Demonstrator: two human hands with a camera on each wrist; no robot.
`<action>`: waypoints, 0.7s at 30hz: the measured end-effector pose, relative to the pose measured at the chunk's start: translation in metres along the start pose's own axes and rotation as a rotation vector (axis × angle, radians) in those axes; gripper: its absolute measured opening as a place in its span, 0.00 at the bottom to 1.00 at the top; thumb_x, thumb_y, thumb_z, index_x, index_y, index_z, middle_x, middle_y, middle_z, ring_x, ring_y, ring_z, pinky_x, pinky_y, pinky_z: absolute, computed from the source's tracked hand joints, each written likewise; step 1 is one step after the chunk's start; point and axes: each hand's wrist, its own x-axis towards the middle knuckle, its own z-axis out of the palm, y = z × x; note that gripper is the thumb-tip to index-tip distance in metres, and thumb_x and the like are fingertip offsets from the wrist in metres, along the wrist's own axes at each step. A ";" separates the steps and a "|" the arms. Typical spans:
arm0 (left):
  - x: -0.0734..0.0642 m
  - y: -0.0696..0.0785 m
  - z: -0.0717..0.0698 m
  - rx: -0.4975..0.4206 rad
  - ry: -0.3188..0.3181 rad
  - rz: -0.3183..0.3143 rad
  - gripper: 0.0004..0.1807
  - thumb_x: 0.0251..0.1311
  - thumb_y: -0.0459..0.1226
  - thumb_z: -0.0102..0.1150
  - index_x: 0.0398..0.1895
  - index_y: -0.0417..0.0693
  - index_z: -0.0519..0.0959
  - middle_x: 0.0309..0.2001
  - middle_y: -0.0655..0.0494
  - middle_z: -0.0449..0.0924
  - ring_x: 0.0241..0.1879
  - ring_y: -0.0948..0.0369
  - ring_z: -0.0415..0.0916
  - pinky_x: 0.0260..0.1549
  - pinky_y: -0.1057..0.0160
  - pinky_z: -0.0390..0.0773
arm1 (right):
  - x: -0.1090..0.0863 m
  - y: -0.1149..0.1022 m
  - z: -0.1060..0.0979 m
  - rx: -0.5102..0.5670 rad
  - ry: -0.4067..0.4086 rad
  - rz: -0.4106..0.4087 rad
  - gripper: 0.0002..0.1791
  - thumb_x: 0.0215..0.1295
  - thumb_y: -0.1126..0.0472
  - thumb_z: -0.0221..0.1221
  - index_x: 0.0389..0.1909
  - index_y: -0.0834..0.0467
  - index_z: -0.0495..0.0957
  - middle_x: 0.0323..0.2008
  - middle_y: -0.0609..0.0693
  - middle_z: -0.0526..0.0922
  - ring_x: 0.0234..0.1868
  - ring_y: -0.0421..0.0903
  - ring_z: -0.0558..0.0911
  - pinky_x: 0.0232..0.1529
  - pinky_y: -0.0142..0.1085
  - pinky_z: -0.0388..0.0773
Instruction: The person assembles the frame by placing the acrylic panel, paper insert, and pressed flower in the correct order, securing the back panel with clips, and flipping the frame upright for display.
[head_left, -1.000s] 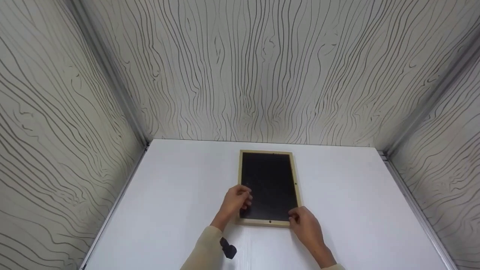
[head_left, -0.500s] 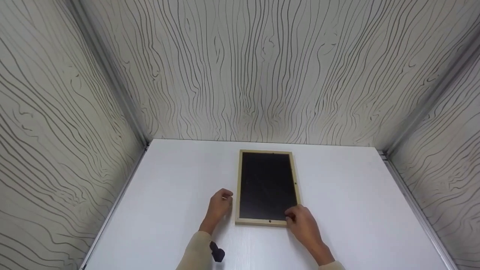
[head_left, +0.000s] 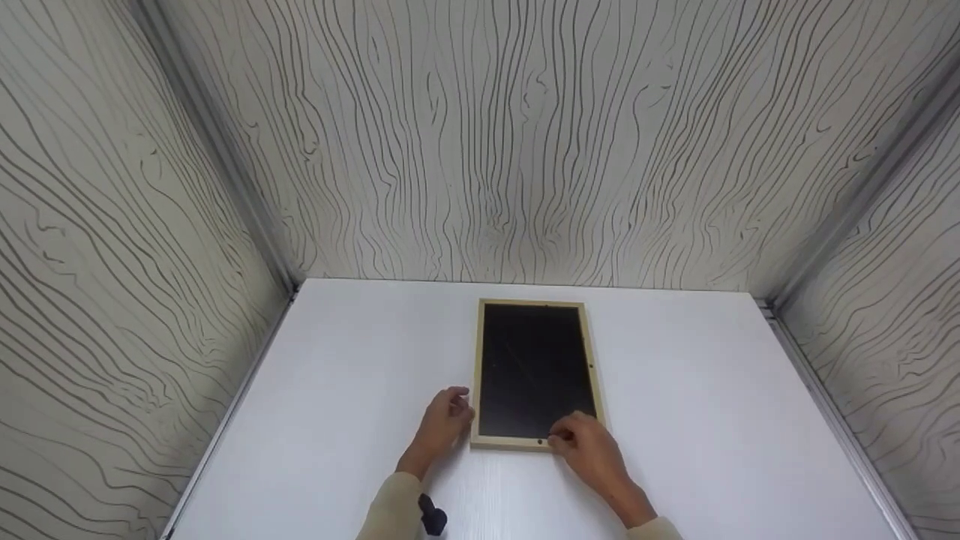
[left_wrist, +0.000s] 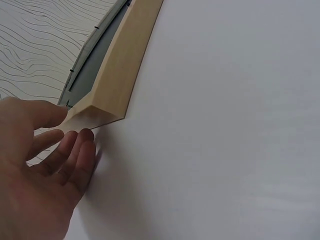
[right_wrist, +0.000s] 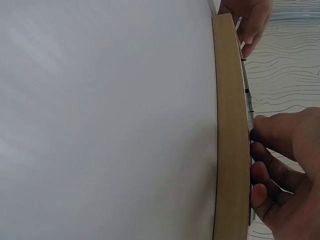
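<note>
A picture frame (head_left: 477, 360) of light wood lies on the white table, its dark panel (head_left: 532, 367) facing up. Small black tabs (right_wrist: 246, 91) stand along its inner edge in the right wrist view. At the near edge my right hand (head_left: 592, 454) has its fingers curled and thumb close to the forefinger, over the rim beside a dark tab (head_left: 540, 442). Whether a tab is pinched there is hidden. My left hand (head_left: 439, 427) is at the left edge near the corner, fingers loosely bent and holding nothing; in the left wrist view its fingertips (left_wrist: 86, 136) are close to the wood.
The white table (head_left: 360, 337) spreads around the frame. Wood-grain patterned walls (head_left: 525, 150) enclose it at the back and sides, with metal rails (head_left: 225, 157) in the corners. A black device (head_left: 433, 516) sits at the left wrist.
My left hand has come off the panel, moving left and settling beside the left edge. My right hand has slid left along the near edge from the right corner. The frame barely moved.
</note>
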 end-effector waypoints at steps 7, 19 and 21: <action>-0.003 -0.005 0.002 0.044 -0.065 0.038 0.30 0.72 0.39 0.64 0.74 0.39 0.73 0.49 0.49 0.77 0.47 0.59 0.74 0.51 0.57 0.78 | 0.000 -0.005 0.006 -0.023 0.028 -0.028 0.06 0.64 0.57 0.75 0.32 0.43 0.87 0.30 0.34 0.78 0.34 0.32 0.77 0.37 0.31 0.78; -0.004 -0.004 0.000 0.091 -0.158 0.029 0.37 0.72 0.44 0.67 0.81 0.53 0.68 0.46 0.55 0.73 0.44 0.61 0.68 0.46 0.62 0.72 | 0.004 -0.009 0.016 -0.084 0.070 -0.052 0.08 0.63 0.55 0.76 0.30 0.43 0.85 0.29 0.33 0.77 0.33 0.31 0.74 0.35 0.30 0.77; -0.004 -0.005 -0.002 0.083 -0.175 0.017 0.38 0.71 0.45 0.68 0.82 0.54 0.67 0.46 0.56 0.72 0.44 0.60 0.68 0.46 0.62 0.72 | 0.005 -0.010 0.017 -0.087 0.067 -0.048 0.08 0.63 0.55 0.76 0.30 0.43 0.85 0.29 0.33 0.76 0.32 0.31 0.74 0.35 0.30 0.77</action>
